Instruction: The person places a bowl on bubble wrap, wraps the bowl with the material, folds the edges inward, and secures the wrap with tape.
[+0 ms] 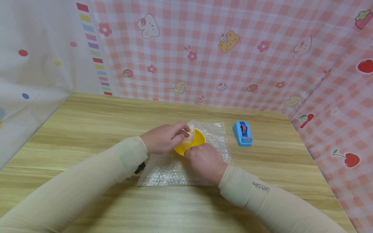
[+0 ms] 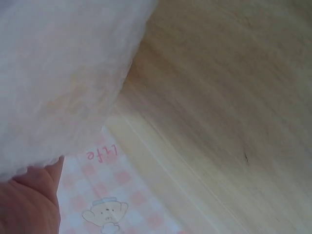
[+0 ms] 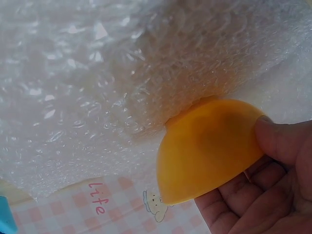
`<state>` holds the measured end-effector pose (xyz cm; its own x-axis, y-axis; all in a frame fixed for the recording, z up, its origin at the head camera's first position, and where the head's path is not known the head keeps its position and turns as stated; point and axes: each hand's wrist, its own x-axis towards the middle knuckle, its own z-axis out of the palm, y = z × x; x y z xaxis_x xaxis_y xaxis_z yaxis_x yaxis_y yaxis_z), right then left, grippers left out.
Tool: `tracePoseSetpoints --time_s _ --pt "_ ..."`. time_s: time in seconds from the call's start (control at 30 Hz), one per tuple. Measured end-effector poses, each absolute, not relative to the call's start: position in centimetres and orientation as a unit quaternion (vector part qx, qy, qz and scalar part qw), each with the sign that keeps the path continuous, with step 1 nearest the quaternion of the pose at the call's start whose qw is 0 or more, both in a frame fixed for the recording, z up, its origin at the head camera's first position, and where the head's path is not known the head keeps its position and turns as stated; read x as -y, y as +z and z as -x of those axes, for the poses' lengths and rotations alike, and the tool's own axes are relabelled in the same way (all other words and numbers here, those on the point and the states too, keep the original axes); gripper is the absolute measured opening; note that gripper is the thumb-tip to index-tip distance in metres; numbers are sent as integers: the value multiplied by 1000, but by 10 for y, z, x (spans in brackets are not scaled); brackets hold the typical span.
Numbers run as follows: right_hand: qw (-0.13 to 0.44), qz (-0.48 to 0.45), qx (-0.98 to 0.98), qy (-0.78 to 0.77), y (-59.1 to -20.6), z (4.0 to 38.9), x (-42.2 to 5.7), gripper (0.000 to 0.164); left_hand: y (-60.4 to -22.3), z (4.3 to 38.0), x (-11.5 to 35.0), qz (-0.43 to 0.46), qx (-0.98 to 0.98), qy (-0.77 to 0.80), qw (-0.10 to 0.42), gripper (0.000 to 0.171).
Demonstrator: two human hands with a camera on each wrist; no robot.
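Observation:
A yellow bowl [image 1: 199, 138] stands on a sheet of clear bubble wrap [image 1: 172, 173] on the table. My right hand [image 1: 206, 161] grips the near rim of the bowl. In the right wrist view its thumb lies against the outer wall of the bowl [image 3: 209, 151], with the fingers over the rim. With curled fingers, my left hand [image 1: 166, 137] holds a lifted part of the wrap at the bowl's left side, folded over the rim. The raised wrap [image 2: 63, 83] hides most of that hand in the left wrist view.
A blue tape dispenser [image 1: 242, 134] with a pink roll stands to the right of the wrap. Pink checked cloth [image 1: 198, 64] hangs behind the wooden table [image 1: 87, 119] and along its right side, and a pale curtain [image 1: 35, 71] hangs at the left.

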<state>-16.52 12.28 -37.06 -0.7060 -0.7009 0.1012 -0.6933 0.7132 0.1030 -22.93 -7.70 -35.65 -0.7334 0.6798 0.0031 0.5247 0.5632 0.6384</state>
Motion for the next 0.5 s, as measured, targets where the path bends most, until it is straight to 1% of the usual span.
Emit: tracePoseSetpoints --time_s 0.1,0.27,0.4,0.5 --pt "60 -373 926 -24 -370 165 -123 16 -355 230 79 -358 -871 311 129 35" --pt "45 -368 928 -22 -369 165 -122 12 -353 230 81 -350 -878 290 148 41" --pt "45 -369 928 -30 -369 165 -122 8 -352 230 80 -345 -892 255 141 43" --pt "50 -371 927 -38 -368 164 -122 5 -352 230 81 -351 -899 230 126 48"
